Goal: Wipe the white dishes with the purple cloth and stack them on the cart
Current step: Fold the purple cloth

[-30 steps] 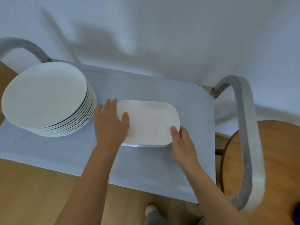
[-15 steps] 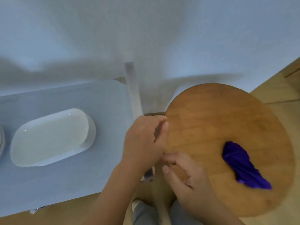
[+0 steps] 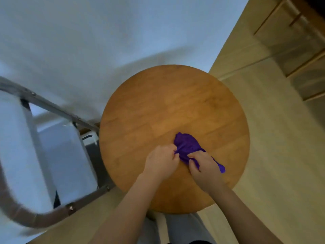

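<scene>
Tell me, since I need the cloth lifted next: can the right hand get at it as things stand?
Yes, it looks so. The right hand already pinches the purple cloth on the round wooden stool, with the left hand gripping its other edge. Nothing lies over the cloth.

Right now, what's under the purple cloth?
The purple cloth lies on the round wooden stool top. The left hand pinches its near-left edge and the right hand grips its near part. Whether anything small hides beneath the bunched cloth cannot be seen.
</scene>
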